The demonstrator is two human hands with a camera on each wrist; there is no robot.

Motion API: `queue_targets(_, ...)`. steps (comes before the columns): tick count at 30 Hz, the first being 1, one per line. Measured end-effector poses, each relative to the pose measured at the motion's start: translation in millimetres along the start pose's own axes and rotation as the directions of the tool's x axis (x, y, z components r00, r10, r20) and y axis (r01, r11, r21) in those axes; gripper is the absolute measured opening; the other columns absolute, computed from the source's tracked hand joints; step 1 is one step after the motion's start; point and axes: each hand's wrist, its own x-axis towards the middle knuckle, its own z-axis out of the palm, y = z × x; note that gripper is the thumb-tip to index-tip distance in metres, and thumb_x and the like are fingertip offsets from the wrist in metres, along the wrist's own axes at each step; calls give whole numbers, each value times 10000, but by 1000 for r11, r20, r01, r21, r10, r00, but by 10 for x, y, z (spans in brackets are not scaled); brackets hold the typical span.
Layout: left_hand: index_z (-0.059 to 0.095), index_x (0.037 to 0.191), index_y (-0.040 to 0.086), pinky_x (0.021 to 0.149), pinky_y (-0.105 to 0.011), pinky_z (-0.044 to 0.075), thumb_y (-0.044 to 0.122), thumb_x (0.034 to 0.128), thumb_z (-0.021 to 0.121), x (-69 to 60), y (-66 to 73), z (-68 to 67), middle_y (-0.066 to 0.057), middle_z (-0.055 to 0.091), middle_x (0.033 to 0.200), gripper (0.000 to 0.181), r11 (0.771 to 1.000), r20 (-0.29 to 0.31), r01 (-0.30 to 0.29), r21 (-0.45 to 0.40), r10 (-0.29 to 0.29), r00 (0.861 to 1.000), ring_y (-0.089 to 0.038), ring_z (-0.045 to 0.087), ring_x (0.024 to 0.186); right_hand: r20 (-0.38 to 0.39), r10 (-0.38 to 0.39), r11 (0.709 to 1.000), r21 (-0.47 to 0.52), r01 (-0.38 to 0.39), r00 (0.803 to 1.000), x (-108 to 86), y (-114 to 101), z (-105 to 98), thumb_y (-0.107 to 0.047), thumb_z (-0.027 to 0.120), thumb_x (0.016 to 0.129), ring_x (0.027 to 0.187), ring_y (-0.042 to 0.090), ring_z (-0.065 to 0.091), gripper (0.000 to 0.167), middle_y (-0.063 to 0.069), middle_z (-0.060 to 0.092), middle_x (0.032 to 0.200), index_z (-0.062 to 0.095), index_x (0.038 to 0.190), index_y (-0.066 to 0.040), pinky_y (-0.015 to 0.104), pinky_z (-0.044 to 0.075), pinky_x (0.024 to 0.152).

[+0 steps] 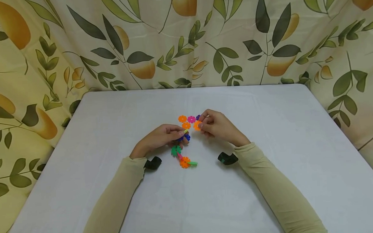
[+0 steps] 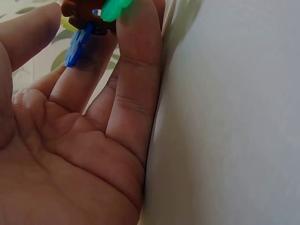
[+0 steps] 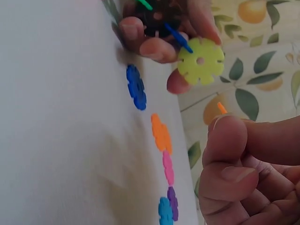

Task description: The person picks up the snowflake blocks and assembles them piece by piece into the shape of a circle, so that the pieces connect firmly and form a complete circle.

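My left hand (image 1: 164, 137) holds a chain of notched plastic discs. Its yellow disc (image 3: 200, 61) sits between thumb and fingers, linked through a blue disc (image 3: 178, 37) to a dark brown disc (image 3: 161, 18). The chain runs toward me through a green disc (image 1: 176, 150), a pink disc (image 1: 180, 156), an orange disc (image 1: 185, 162) and a light green disc (image 1: 192, 163). To the right, my right hand (image 1: 219, 126) pinches a separate orange disc (image 1: 197, 125) between thumb and forefinger; in the right wrist view only its edge shows.
Loose discs lie beyond the hands on the white table (image 1: 267, 120): orange (image 1: 182, 118), pink (image 1: 191, 119), purple (image 3: 173, 204), light blue (image 3: 165, 211) and blue (image 3: 136, 87). Black curved pieces (image 1: 227, 158) sit by both wrists. A leaf-patterned curtain (image 1: 184, 41) hangs behind the table.
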Motion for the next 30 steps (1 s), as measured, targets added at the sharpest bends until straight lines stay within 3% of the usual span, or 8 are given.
queue_targets(8, 687, 1310, -44, 836, -306, 560, 191, 1137, 558, 16, -12, 43, -131, 778, 1108, 319, 1000, 30, 5, -19, -4, 1000, -254, 691, 944, 56, -32, 999, 28, 31, 998, -3, 2, 74, 3, 627, 1045, 633, 226, 602, 139, 132, 692, 843, 578, 1165, 54, 282, 522, 559)
queue_targets(19, 671, 1313, -53, 815, -304, 564, 152, 1131, 560, 1, -8, 53, -128, 788, 1112, 296, 1000, 40, 9, -10, -9, 999, -243, 702, 935, 64, -20, 998, 69, 16, 998, -3, 14, 183, 13, 617, 1039, 612, 210, 587, 101, 130, 677, 829, 582, 1129, 40, 253, 490, 535)
queue_targets(30, 659, 1316, -88, 802, -295, 580, 98, 1126, 551, 8, -24, 30, -140, 797, 1095, 287, 999, 37, 12, 32, -13, 999, -212, 707, 887, 45, -70, 995, 68, 67, 997, -17, 19, 328, 11, 619, 1049, 578, 211, 560, 93, 140, 642, 797, 568, 1125, 29, 256, 474, 509)
